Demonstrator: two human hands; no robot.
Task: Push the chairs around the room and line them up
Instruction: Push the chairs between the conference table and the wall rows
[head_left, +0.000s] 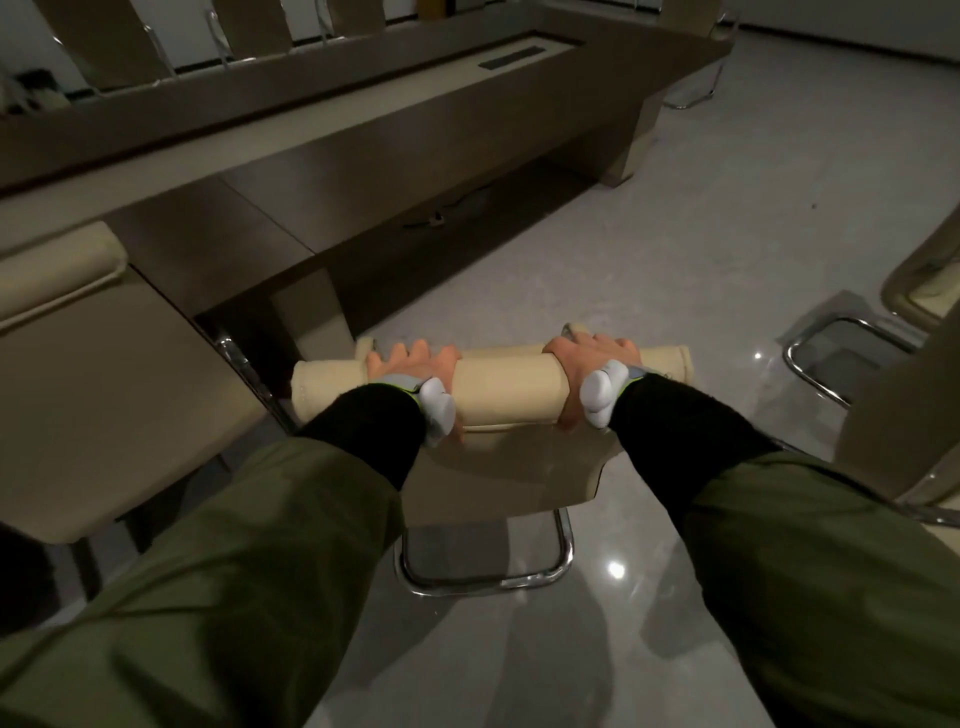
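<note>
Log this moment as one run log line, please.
left hand: grips chair headrest | right hand: grips same headrest | chair faces conference table | neighbouring chair to its left

Both forearms are clad in loose olive-green jacket sleeves (260, 561), from which tighter black inner cuffs (374, 431) extend to the wrists. The left hand (410, 369) and right hand (592, 358) each wear a light grey partial glove edged in yellow-green at the wrist. The grey fabric covers the thumb and back of the hand; the fingers are bare.
</note>
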